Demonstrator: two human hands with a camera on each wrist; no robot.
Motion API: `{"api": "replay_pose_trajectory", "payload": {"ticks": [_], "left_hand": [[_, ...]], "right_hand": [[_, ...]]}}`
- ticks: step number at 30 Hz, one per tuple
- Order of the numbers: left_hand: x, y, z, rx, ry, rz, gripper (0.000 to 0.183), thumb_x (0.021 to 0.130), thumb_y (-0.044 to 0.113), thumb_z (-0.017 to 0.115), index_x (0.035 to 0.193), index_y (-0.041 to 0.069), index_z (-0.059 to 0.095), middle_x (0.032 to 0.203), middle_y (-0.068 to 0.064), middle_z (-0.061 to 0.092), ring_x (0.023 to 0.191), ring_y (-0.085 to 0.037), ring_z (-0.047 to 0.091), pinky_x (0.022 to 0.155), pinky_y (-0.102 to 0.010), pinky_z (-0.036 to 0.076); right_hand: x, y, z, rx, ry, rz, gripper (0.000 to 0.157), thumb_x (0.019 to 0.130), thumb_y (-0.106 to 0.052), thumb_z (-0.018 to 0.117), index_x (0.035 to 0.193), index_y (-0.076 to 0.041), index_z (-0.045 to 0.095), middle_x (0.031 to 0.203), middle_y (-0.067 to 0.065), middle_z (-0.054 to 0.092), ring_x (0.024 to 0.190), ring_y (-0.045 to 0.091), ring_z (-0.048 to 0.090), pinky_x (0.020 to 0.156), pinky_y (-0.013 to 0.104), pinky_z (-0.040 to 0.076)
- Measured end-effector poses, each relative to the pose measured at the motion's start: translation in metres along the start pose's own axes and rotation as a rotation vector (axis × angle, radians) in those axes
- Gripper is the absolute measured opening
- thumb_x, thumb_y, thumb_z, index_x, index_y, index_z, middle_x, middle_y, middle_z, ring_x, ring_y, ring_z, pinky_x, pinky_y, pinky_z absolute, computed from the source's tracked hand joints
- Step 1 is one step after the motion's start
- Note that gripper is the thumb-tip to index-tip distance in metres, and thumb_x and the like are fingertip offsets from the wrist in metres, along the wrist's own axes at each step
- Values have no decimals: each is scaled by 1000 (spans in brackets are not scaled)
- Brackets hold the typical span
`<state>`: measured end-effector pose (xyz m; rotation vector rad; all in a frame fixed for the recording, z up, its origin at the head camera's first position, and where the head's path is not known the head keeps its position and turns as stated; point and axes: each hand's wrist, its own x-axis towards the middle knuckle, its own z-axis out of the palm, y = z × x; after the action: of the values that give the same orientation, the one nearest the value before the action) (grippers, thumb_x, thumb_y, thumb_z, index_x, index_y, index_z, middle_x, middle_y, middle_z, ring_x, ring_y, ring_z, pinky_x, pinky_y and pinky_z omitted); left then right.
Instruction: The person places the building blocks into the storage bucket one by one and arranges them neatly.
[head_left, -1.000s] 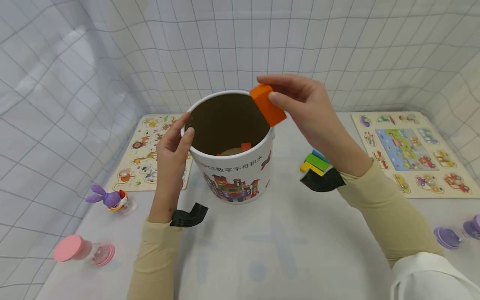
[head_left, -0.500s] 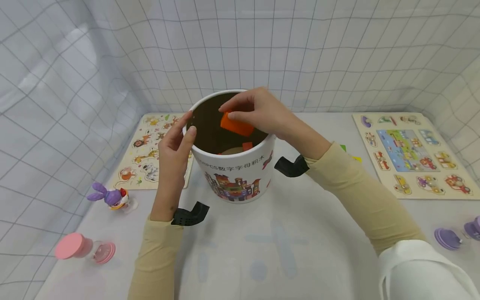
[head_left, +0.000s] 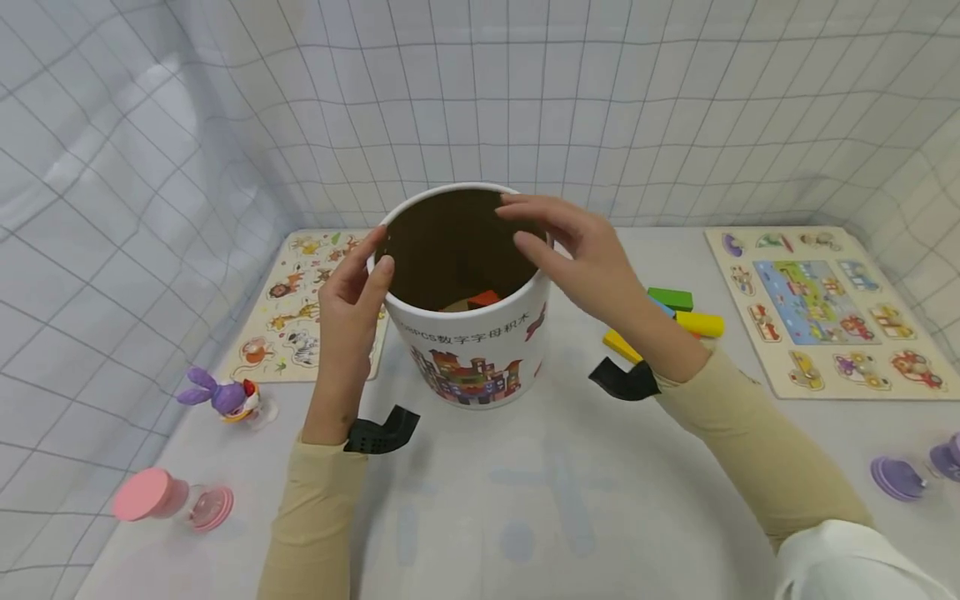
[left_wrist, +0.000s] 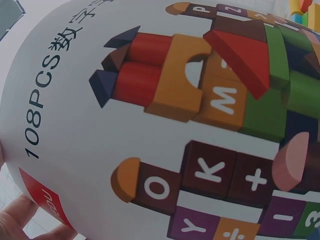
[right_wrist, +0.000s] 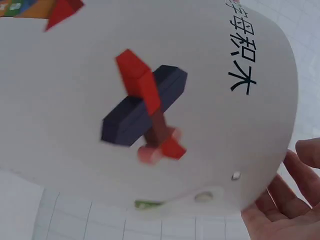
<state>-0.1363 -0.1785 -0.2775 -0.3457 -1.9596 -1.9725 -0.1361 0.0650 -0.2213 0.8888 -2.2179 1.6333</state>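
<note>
A white bucket (head_left: 480, 362) with printed toy-block pictures stands upright on the table in the head view. My left hand (head_left: 351, 304) holds its left rim, the thumb at the near edge; a few of its fingers (left_wrist: 20, 220) show beside the bucket in the left wrist view. Over the right rim is my right hand (head_left: 581, 254), fingers loosely spread and holding nothing. A red-orange block (head_left: 483, 299) lies inside the bucket, partly hidden by the near wall. Right of the bucket lie a green block (head_left: 670, 299), a yellow cylinder (head_left: 700, 323) and a yellow block (head_left: 621, 346), partly behind my right arm.
Wooden picture puzzle boards lie at left (head_left: 277, 333) and right (head_left: 828, 308). A purple rabbit toy (head_left: 225, 398) and a pink-lidded container (head_left: 150, 493) stand at front left. A purple-lidded container (head_left: 898, 479) sits at the right edge. Gridded white cloth (head_left: 480, 100) rises behind.
My right hand carried an orange block from beside the rim into the bucket and let go of it. It has since drawn back right to the rim. The left hand has stayed.
</note>
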Motion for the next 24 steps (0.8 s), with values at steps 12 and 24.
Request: {"api": "replay_pose_trajectory", "payload": {"ticks": [12, 24], "left_hand": [[1, 0, 1, -20, -3, -8, 42, 86, 20, 57, 127, 13, 51, 133, -1, 44, 125, -15, 35, 97, -29, 37], [-1, 2, 2, -17, 3, -30, 42, 86, 21, 57, 127, 15, 51, 133, 0, 44, 123, -17, 38, 95, -28, 39]], "right_hand": [[-126, 102, -76, -307, -72, 559, 40, 90, -26, 52, 126, -11, 48, 125, 12, 47, 111, 28, 46, 82, 33, 47], [-151, 134, -72, -474, -350, 541, 66, 83, -27, 63, 134, 1, 33, 142, 24, 18, 129, 40, 17, 100, 56, 20]]}}
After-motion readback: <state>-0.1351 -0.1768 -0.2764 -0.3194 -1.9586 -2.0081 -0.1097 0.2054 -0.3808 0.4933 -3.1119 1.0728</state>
